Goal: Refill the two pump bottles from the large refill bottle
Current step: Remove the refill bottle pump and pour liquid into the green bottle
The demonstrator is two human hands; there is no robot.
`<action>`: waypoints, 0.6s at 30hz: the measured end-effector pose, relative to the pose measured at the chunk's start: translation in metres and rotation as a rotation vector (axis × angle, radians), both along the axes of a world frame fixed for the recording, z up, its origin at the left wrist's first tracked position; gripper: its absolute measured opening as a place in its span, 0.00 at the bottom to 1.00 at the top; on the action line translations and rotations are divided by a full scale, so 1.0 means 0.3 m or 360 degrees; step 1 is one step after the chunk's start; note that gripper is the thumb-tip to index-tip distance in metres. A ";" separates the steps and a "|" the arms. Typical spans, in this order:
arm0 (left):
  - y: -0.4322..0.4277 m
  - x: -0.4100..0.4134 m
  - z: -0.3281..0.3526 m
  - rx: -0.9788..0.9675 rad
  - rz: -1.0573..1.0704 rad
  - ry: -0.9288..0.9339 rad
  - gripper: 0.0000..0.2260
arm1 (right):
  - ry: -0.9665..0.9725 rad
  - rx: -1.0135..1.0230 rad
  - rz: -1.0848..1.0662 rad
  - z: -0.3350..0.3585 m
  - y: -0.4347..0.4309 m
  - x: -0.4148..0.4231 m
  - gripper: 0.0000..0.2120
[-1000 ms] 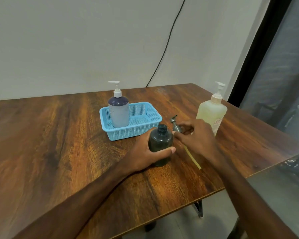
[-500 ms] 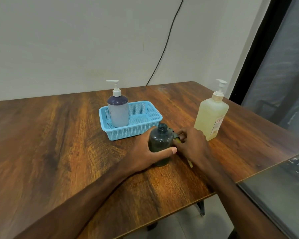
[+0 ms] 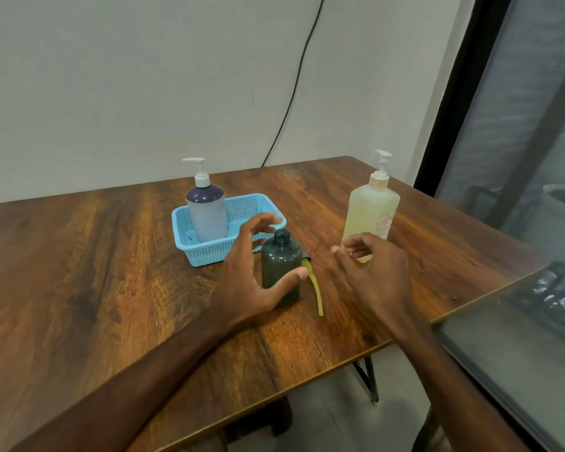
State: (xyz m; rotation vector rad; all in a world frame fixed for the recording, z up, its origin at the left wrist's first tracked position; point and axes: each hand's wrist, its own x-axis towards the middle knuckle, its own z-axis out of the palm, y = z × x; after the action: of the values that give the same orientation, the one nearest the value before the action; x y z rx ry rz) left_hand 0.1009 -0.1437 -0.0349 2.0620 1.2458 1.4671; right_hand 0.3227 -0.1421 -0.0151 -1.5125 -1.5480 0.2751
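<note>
A dark green bottle [image 3: 282, 265] stands upright on the wooden table [image 3: 88, 272] with its neck uncapped. Its pump head lies behind and right of it, the yellow dip tube [image 3: 316, 293] trailing toward me. My left hand [image 3: 252, 275] is spread beside the green bottle, thumb across its front, fingers lifted off it. My right hand [image 3: 375, 272] hovers empty, fingers loose, just in front of the large pale-yellow refill bottle [image 3: 371, 216], which carries a white pump. A grey-and-navy pump bottle [image 3: 207, 210] stands in the blue basket [image 3: 203, 252].
A black cable [image 3: 294, 89] runs down the wall behind the table. The table's right edge lies close to a dark-framed glass panel [image 3: 503, 158]. Its front edge is just below my forearms, with a metal leg [image 3: 371, 380] under it.
My right hand put the pump head down beside the green bottle and moved toward the refill bottle. My left hand loosened its grip and opened its fingers.
</note>
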 end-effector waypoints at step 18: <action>-0.080 0.345 0.140 0.0362 -0.0061 0.0001 0.12 | 0.0265 -0.0121 -0.0147 -0.001 0.166 0.151 0.40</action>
State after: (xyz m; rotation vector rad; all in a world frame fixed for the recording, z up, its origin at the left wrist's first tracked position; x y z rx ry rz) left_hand 0.2045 -0.1676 0.0071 2.2155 1.0756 1.6573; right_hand 0.3680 -0.0922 -0.0153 -1.5741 -1.3462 0.4004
